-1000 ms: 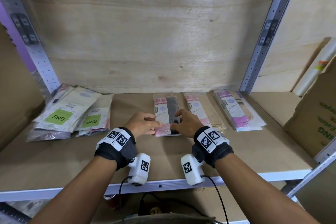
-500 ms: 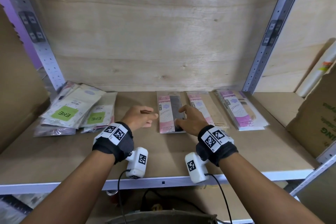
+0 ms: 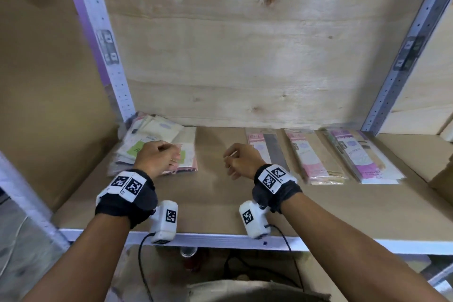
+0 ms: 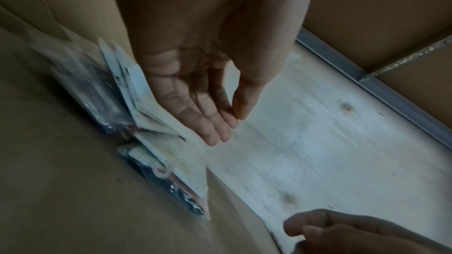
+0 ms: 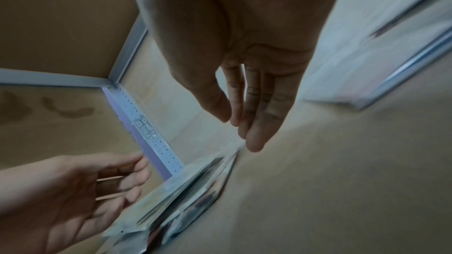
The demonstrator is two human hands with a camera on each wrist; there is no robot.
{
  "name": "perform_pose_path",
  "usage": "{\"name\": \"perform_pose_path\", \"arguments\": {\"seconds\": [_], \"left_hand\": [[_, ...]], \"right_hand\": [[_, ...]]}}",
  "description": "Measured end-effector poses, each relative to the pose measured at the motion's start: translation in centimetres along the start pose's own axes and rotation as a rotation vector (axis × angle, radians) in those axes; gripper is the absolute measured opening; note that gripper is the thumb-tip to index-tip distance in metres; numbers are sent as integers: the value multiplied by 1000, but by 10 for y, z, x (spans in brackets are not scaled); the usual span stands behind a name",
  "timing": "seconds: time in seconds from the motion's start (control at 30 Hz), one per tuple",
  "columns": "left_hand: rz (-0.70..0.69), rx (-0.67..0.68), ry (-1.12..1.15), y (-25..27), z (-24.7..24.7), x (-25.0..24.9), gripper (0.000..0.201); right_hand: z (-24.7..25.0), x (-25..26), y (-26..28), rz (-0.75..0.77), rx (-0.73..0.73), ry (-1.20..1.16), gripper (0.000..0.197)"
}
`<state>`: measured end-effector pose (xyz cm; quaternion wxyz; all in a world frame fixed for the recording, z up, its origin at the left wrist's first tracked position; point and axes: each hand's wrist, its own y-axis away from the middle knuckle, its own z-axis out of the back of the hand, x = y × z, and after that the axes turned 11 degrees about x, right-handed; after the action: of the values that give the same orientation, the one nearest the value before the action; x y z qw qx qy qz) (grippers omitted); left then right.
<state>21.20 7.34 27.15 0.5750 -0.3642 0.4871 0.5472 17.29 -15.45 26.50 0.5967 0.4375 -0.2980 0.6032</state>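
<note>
Two hands are over one wooden shelf (image 3: 213,203). At its left end lies one loose pile of packets (image 3: 159,130), and the left hand (image 3: 157,157) hangs over the pile's near edge. To the right, three more lots lie side by side, well apart from the pile: a pink-and-dark packet (image 3: 269,147), a pink-and-tan packet (image 3: 311,157) and a purple-topped stack (image 3: 362,159). The right hand (image 3: 241,160) hovers above bare board between the pile and the pink-and-dark packet.

The head view shows only the backs of the hands. The wrist views show the palms: both hands are loosely spread, fingers nearly straight, thumbs close to the forefingers, with nothing in either. Whether the left fingers (image 4: 215,134) touch the pile is not clear. Two metal uprights, one left (image 3: 107,56) and one right (image 3: 402,56), frame the bay.
</note>
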Motion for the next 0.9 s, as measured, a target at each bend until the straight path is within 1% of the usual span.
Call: {"name": "perform_pose_path", "arguments": {"seconds": [0.1,0.17,0.2,0.3,0.33,0.43,0.47,0.53,0.6,0.7,0.73,0.8,0.83,0.9], "left_hand": [[25,-44,-17,4,18,1,13],[37,-74,-29,5,28,1,12],[41,-78,-32,5,32,1,12],[54,-72,-21,3,38,1,17],[56,-69,-16,3,39,1,19],[56,-52,3,3,42,2,24],[60,-44,3,3,43,2,24],[68,-33,-6,3,42,2,22],[69,-38,-2,2,40,3,17],[43,-40,40,1,33,3,24],[33,-34,34,1,31,3,23],[3,-10,-56,0,27,5,14],[-13,10,-146,-2,26,7,21],[-37,85,-364,1,21,7,40]], "right_hand": [[-22,19,-32,-64,85,-83,8],[-34,28,-53,-113,141,-119,13],[-40,31,-63,-130,159,-97,14],[-55,30,-87,-135,118,91,34],[-59,28,-93,-138,114,132,37],[-66,20,-104,-189,149,150,43],[-66,19,-105,-187,156,144,42],[-64,16,-108,-145,149,185,33],[-61,14,-106,-151,137,212,34],[-52,12,-98,-160,166,194,19],[-48,11,-93,-148,174,185,18],[-39,10,-79,-113,162,124,20],[-34,9,-72,-98,151,70,21],[-23,8,-55,-76,113,-76,19]]}}
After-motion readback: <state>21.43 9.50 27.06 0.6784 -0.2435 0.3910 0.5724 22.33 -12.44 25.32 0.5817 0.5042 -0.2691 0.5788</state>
